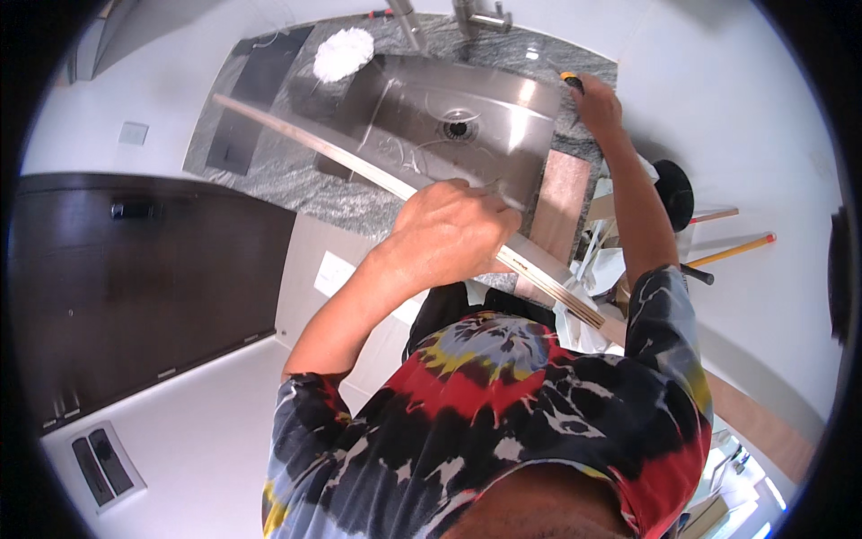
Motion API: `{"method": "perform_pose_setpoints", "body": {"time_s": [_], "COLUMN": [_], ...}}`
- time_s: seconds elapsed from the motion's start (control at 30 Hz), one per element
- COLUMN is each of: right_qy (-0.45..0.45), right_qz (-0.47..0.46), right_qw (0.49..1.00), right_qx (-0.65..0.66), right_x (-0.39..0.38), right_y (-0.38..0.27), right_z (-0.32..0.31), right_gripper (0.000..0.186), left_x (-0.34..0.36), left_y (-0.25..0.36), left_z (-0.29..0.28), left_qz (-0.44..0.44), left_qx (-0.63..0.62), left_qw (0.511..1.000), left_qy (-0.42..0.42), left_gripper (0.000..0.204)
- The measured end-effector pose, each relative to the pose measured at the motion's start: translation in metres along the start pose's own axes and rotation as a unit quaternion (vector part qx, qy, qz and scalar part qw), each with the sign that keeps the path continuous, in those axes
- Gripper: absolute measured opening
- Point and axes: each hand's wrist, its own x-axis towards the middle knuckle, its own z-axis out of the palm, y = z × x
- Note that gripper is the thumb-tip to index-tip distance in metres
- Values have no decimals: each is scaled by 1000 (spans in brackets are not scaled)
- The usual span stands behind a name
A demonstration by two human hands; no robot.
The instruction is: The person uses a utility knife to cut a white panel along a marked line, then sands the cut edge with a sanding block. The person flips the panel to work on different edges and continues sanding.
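A long, narrow plywood board (337,154) runs slantwise across the front of the steel sink (548,121), its layered edge facing up. My left hand (456,229) is closed round it near its middle. At the counter's far right corner, my right hand (597,103) is closed on a small tool with a yellow and black handle (572,82). Most of that tool is hidden by the fingers, so its exact kind cannot be made out. Under the board's near right end lies a flat wooden piece (561,193) beside the sink.
A white fluffy round thing (344,55) and a dark flat panel (260,99) lie on the grey stone counter (305,184). Taps (480,18) stand behind the sink. Right of the counter are a black round object (673,195), a yellow stick (732,250) and assorted scraps.
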Motion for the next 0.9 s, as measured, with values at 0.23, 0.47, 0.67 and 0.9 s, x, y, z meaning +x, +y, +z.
{"method": "perform_pose_setpoints", "body": {"time_s": [0.23, 0.47, 0.67, 0.9], "right_qy": [-184, -360, -357, -308], "right_qz": [-35, -130, -256, -353], "right_qw": [965, 905, 897, 883], "right_qx": [185, 187, 56, -29], "right_x": [-15, 6, 57, 140], "right_y": [-60, -160, -266, -371], "right_z": [-31, -172, -226, -131], "right_gripper": [36, 33, 30, 28], "left_x": [4, 6, -5, -44], "left_y": [1, -9, -38, -128], "left_z": [0, 8, 3, -4], "left_qz": [-6, 31, 136, 144], "left_qx": [-9, -12, 63, 102], "left_qw": [1000, 999, 985, 965], "left_qy": [-16, 24, 89, 194], "left_gripper": [28, 28, 21, 20]}}
